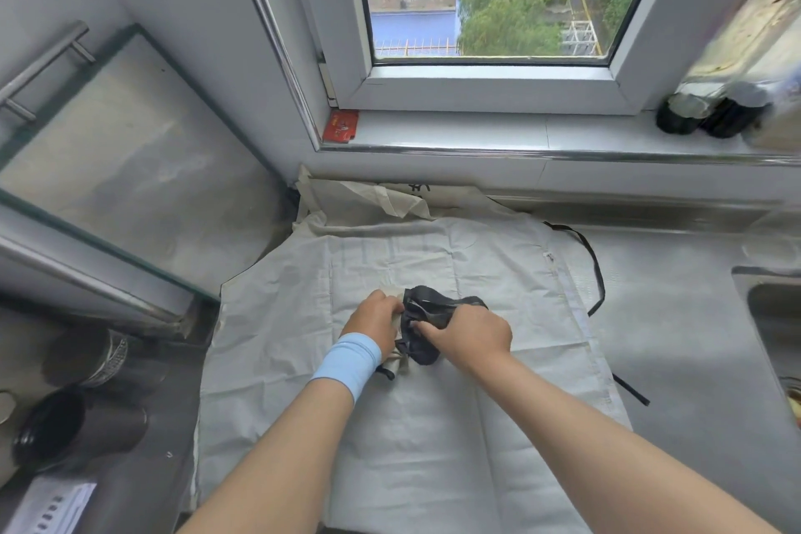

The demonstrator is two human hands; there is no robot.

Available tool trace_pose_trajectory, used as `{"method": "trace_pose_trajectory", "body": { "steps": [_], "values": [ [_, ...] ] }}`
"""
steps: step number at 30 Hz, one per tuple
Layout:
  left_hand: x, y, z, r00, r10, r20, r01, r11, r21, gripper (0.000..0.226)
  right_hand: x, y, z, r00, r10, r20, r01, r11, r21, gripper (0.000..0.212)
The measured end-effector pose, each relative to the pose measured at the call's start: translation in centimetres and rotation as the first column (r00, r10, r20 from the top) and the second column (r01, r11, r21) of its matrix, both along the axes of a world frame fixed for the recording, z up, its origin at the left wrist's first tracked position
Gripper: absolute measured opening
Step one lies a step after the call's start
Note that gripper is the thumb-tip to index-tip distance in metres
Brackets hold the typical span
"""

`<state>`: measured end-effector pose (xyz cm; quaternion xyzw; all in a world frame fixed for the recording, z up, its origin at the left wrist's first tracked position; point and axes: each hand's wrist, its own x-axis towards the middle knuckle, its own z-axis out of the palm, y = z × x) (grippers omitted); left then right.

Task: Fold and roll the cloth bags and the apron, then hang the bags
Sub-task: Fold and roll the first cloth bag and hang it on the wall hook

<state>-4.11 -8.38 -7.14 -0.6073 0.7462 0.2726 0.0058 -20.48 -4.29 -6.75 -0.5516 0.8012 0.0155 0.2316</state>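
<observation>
Cloth bag (395,363), rolled small, beige, dark straps (427,308) wound round it. Left hand (372,317) fingers (390,307) curl round the roll; right hand (472,334) fingers (424,327) pinch the straps. Roll sits mid-apron (433,425); apron lies spread flat on the bench (676,317), black ties (596,264) trailing right. Second cream bag (390,195) lies behind.

Left hand (376,316) and right hand (470,334) grip a rolled bag (422,319) with black straps, atop the spread apron (433,403) on the table (676,317).
</observation>
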Motion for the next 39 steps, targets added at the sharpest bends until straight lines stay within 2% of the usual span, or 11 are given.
{"method": "trace_pose_trajectory", "body": {
  "steps": [2, 6, 9, 12, 16, 18, 21, 23, 29, 34, 39],
  "values": [
    [-0.1, 0.0, 0.0, 1.0, 0.015, -0.014, -0.015, 1.0, 0.0, 0.03, -0.3, -0.4, -0.3, 0.939, -0.114, 0.324, 0.093, 0.992, 0.081, 0.041],
    [-0.1, 0.3, -0.1, 0.994, 0.093, -0.048, -0.094, 0.995, -0.015, 0.031, -1.6, -0.7, 0.4, 0.588, -0.315, 0.745, 0.243, 0.947, 0.208, 0.019],
    [-0.1, 0.6, -0.4, 0.967, 0.253, -0.035, -0.255, 0.965, -0.062, 0.028, -3.6, -0.7, 0.8, 0.483, -0.416, 0.77, 0.315, 0.904, 0.29, 0.021],
    [0.0, 0.0, -0.1, 0.882, 0.468, -0.048, -0.464, 0.882, 0.08, 0.029, -6.2, -0.8, 1.1, 0.452, -0.538, 0.712, 0.483, 0.818, 0.312, 0.013],
    [0.1, -1.3, 0.5, 0.892, 0.451, 0.035, -0.446, 0.863, 0.235, 0.034, -7.9, -0.3, 1.5, 0.343, -0.552, 0.76, 0.504, 0.791, 0.347, 0.012],
    [0.0, -1.7, 0.5, 0.905, 0.418, 0.077, -0.423, 0.87, 0.254, 0.034, -7.9, -0.3, 1.8, 0.193, -0.509, 0.839, 0.531, 0.773, 0.347, 0.021],
    [-0.2, -1.8, 0.5, 0.904, 0.418, 0.087, -0.425, 0.868, 0.255, 0.035, -7.9, -0.5, 2.2, -0.223, -0.407, 0.886, 0.532, 0.71, 0.46, 0.032],
    [-0.2, -1.7, 0.6, 0.906, 0.42, 0.061, -0.423, 0.887, 0.185, 0.042, -7.5, -0.6, 2.7, -0.353, -0.369, 0.86, 0.467, 0.727, 0.504, 0.027],
    [-0.3, -1.8, 0.7, 0.909, 0.399, 0.117, -0.416, 0.871, 0.26, 0.036, -4.0, -0.2, 2.8, -0.084, -0.488, 0.869, 0.1, 0.864, 0.494, 0.023],
    [-0.2, -2.2, 1.0, 0.941, 0.303, 0.147, -0.337, 0.87, 0.361, 0.03, -0.6, -0.4, 0.4, 0.325, -0.405, 0.854, 0.219, 0.911, 0.349, 0.027],
    [0.9, -2.2, 0.4, 0.948, 0.318, -0.027, -0.279, 0.864, 0.419, 0.013, -0.5, -1.0, -1.5, 0.506, -0.323, 0.8, 0.283, 0.938, 0.199, 0.027]
  ]
}}
